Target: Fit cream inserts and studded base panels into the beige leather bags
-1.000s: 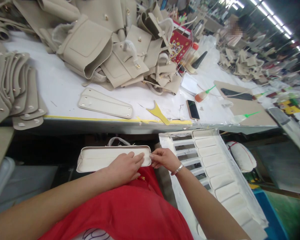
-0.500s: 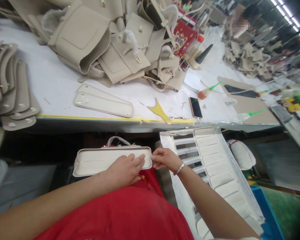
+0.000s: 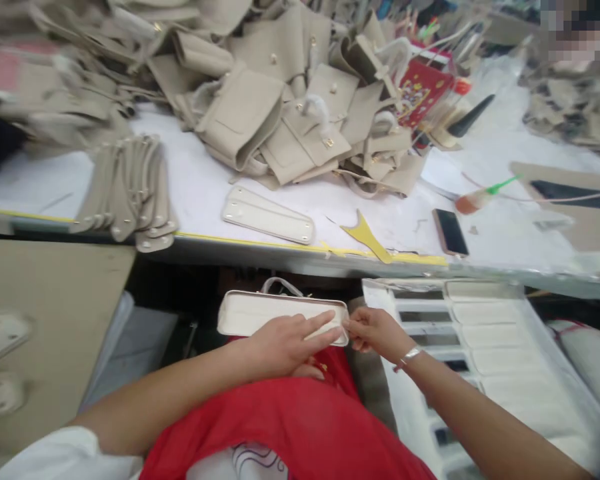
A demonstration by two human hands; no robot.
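A handbag (image 3: 260, 313) rests at my lap with its long, cream, rimmed side facing up. Its wrapped handle (image 3: 283, 285) shows behind the far edge. Across the right part of that cream face lies my left hand (image 3: 295, 341), two fingers stretched toward the right end and the thumb low at the near side, so it clasps the bag. At the right end, my right hand (image 3: 373, 330) pinches the bag's rim between thumb and bent fingers. Whether anything small is in that pinch is hidden.
On the table are piled beige bags (image 3: 290, 127), stacked flaps (image 3: 130, 190), two strap-shaped panels (image 3: 267, 215), a yellow forked tool (image 3: 367, 237), a phone (image 3: 450, 232) and a green-tipped glue bottle (image 3: 473, 202). A slotted white rack (image 3: 405, 387) stands right of my lap.
The view has swung left, so everything sits farther right. My left hand's fingers are more spread over the bag's cream face; my right hand keeps its pinch at the end.
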